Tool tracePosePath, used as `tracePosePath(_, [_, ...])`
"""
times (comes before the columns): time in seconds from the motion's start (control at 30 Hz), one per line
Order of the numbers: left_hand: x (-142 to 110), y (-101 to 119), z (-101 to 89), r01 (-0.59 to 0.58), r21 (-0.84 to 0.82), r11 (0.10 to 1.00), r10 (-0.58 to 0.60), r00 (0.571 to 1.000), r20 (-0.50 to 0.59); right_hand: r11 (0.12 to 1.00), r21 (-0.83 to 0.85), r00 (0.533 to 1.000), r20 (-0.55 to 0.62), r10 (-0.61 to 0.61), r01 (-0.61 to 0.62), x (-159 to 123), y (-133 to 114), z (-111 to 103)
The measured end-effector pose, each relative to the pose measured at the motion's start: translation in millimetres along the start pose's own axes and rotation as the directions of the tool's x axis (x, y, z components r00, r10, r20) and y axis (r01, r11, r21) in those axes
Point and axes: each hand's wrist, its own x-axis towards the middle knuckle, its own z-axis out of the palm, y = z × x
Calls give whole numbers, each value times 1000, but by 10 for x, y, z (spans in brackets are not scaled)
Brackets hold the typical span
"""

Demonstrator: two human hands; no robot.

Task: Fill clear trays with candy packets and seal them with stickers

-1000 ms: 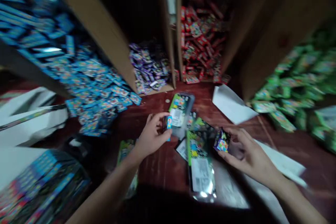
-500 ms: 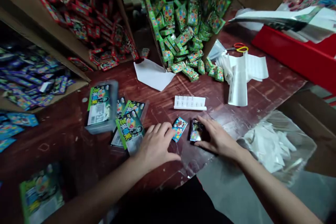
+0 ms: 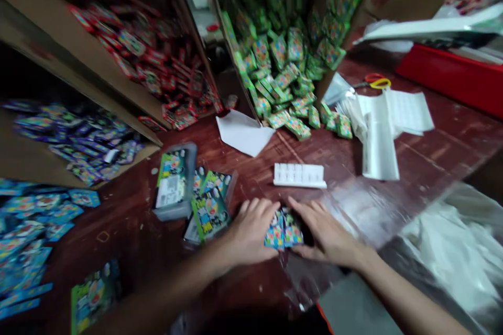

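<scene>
At far left we have loose blue packets (image 3: 27, 241) on the table (image 3: 133, 241), with a heap of purple packets (image 3: 82, 136) in a box behind them. Red packets (image 3: 153, 63) fill the next box; in front of it lies a clear plastic case (image 3: 173, 180) with a green-and-black card. Beside that case, green-and-black packs (image 3: 212, 212) overlap. Next comes our left hand (image 3: 253, 230), fingers together and slightly bent, thumb parted, at the edge of a blue packet (image 3: 274, 233). A darker packet (image 3: 293, 229) lies right alongside — both sit between our hands. Our right hand (image 3: 324, 230) curves round the darker one's far side, thumb and forefinger apart; whether either hand grips, we cannot tell. Behind them lies a white label strip (image 3: 299, 174), then green packets (image 3: 286, 73), and farther right, scissors (image 3: 378, 81).
</scene>
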Motion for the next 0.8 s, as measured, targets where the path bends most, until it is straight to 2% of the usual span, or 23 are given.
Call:
tracePosePath(0.1, [-140,-56,-80,8,-14,1000,-8,1000,-23,996,-64,997,50,-65,69,106,-44,-116])
tracePosePath(0.17, [-190,-212,-262,3,8,1000,-2,997,-71,982,-144,992,40,-117,122,274,7,-300])
tracePosePath(0.23, [-190,-494,-532,65,49,997,-56,984,-168,964,-234,988,-54,-141,125,577,143,-550])
tracePosePath(0.3, [-95,-895,-832,176,88,981,-144,947,-287,939,-337,972,-193,-138,66,1010,381,-799])
tracePosePath(0.33, [-8,-1121,-974,232,95,968,-188,922,-338,919,-394,966,-227,-120,21,1256,528,-899])
tracePosePath(0.37, [101,-1349,-1105,293,81,953,-243,895,-375,892,-450,975,-214,-63,-41,1509,677,-973])
tracePosePath(0.47, [473,-1967,-1427,459,1,889,-404,784,-470,782,-569,967,-172,189,-254,2205,1007,-1008])
tracePosePath(0.5, [593,-2141,-1511,509,-24,860,-449,735,-509,757,-578,952,-181,246,-305,2389,1057,-965])
tracePosePath(0.57, [820,-2436,-1640,607,-97,789,-538,605,-587,733,-562,924,-218,314,-382,2657,1085,-841])
tracePosePath(0.63, [1020,-2660,-1712,675,-200,710,-617,460,-639,708,-547,895,-249,371,-446,2791,1063,-735])
tracePosePath(0.7, [1178,-2811,-1735,698,-305,648,-678,347,-648,703,-539,885,-251,392,-464,2811,1029,-710])
tracePosePath(0.73, [1234,-2862,-1737,695,-351,627,-701,308,-643,709,-541,891,-234,390,-452,2781,1015,-735])
tracePosePath(0.8, [1285,-2924,-1735,668,-430,607,-731,259,-631,760,-531,926,-185,328,-375,2637,989,-845])
